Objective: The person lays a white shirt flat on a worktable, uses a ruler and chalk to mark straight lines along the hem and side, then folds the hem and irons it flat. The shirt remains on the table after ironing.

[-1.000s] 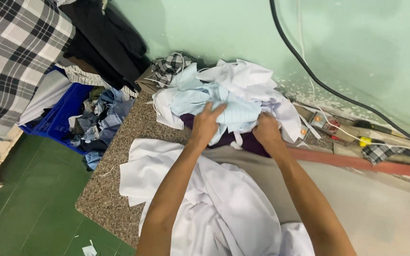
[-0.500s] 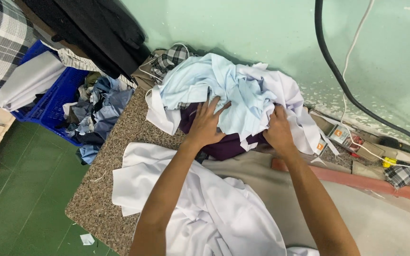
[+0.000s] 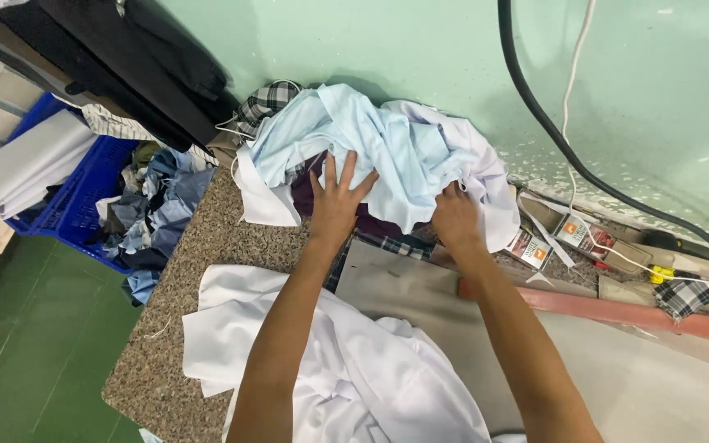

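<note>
Both forearms bare, no sleeves, no watch/rings visible on hands [image 3: 395,209]

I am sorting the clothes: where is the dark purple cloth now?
In the head view, the dark purple cloth lies under the light blue garment, partly under the left hand.

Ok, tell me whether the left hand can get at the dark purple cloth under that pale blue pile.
Probably yes. The left hand already lies on the dark purple cloth at the pile's edge; only the pale blue cloth drapes over its far part.
</note>
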